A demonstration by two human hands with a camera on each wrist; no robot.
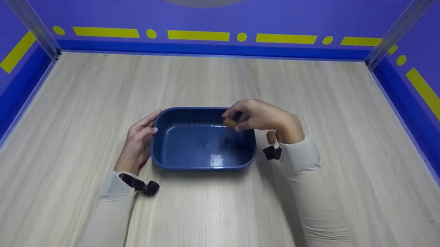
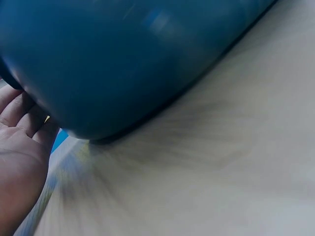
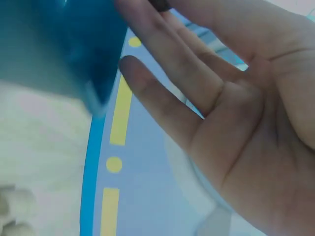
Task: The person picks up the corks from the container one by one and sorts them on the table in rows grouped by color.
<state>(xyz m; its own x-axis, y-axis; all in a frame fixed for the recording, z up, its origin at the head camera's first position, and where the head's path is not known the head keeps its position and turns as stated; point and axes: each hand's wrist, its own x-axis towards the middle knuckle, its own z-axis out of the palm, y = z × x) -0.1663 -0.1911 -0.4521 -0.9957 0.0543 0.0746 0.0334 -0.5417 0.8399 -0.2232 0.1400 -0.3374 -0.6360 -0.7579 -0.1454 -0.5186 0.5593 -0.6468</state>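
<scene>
A dark blue rectangular plastic basin (image 1: pixel 188 146) sits at the middle of the table, its inside bare in the head view. My left hand (image 1: pixel 136 143) holds its left end, thumb at the rim and fingers along the outer wall. Over the basin's far right corner, my right hand (image 1: pixel 265 116) pinches a small brown cork (image 1: pixel 229 122) between thumb and fingertips. In the right wrist view only a dark bit of that cork (image 3: pixel 160 4) shows at the top edge, while the other fingers stretch toward the basin wall (image 3: pixel 74 44).
Just right of the basin, beside my right wrist, stand brown corks (image 1: pixel 271 137), one partly hidden by the wrist. Purple walls (image 1: pixel 210 19) with yellow markings enclose the wooden table (image 1: pixel 93 94) at the back and both sides.
</scene>
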